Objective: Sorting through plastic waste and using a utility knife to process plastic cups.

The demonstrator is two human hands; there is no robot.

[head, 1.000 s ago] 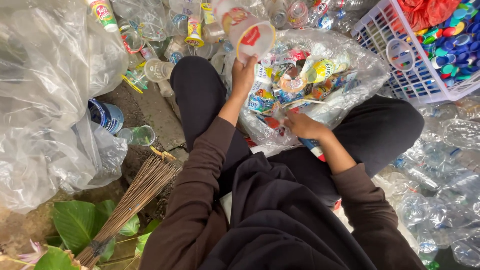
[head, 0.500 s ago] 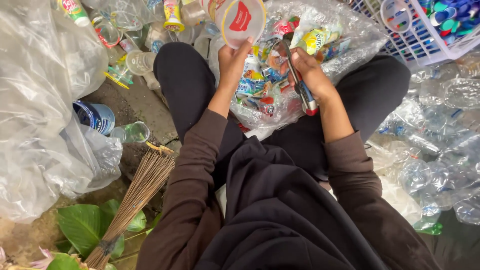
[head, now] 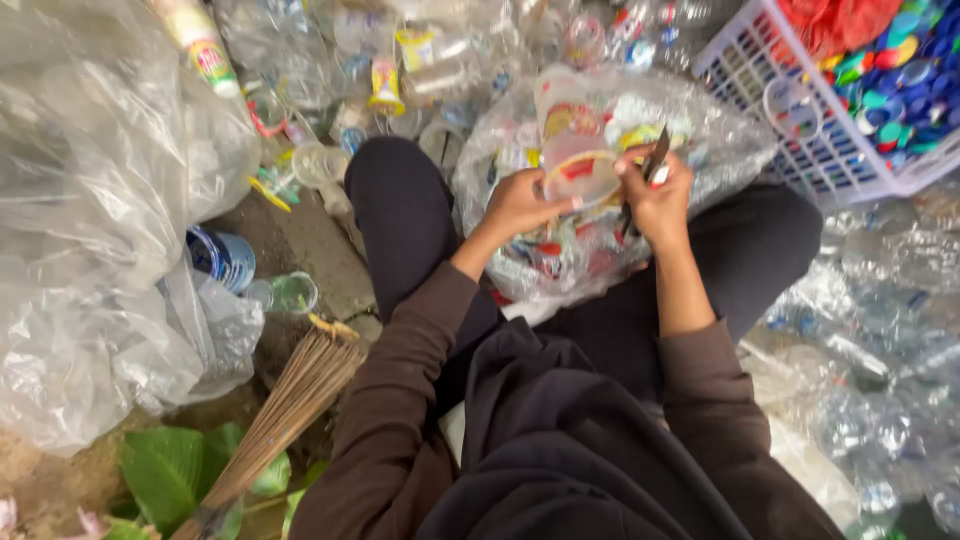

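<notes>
Lowered since before — clear plastic cup (head: 578, 172) in left grip (head: 520, 203), right grip (head: 655, 192) pinching knife (head: 652, 165)

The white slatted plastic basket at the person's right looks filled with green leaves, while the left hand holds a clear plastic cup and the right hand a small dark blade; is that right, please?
Not quite: the white slatted plastic basket holds coloured plastic bottle caps, not leaves, as the head view shows. The left hand does hold the clear plastic cup, and the right hand the small dark blade.

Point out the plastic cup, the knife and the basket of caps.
Cup (head: 578, 178), head view: its label side, held in the left hand.
Knife (head: 655, 160), head view: the dark blade above the right fist.
Basket (head: 800, 130), head view: its white lattice wall.
</notes>
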